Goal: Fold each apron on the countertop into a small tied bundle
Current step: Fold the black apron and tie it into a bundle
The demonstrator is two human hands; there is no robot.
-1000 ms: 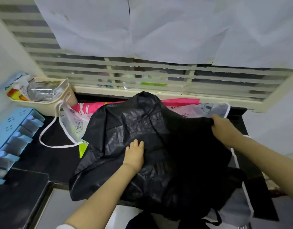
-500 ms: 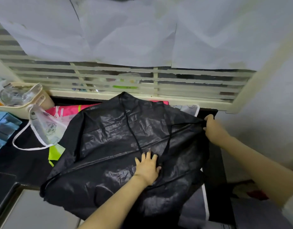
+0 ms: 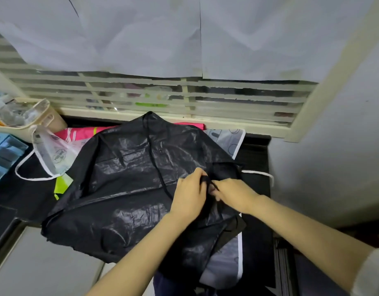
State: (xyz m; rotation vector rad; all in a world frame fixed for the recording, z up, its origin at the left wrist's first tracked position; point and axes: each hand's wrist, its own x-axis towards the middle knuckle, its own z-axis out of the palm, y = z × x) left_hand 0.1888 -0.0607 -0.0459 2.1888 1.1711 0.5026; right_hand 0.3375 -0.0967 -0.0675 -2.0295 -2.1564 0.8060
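A shiny black apron lies spread over the dark countertop, its front part hanging over the edge. A thin black strap runs down its middle. My left hand and my right hand meet at the apron's right side. Both pinch the black strap end between them. Under the black apron lie other aprons: a clear one with white trim at the left, a pink one behind, and a grey printed one at the right.
A beige basket with plastic packets stands at the back left. A blue rack sits at the far left. A louvred window covered with white paper runs behind. A white wall closes the right side.
My right hand let go of the apron's right edge and came in to the left. My left hand lifted off the flat apron. Both now hold the strap together.
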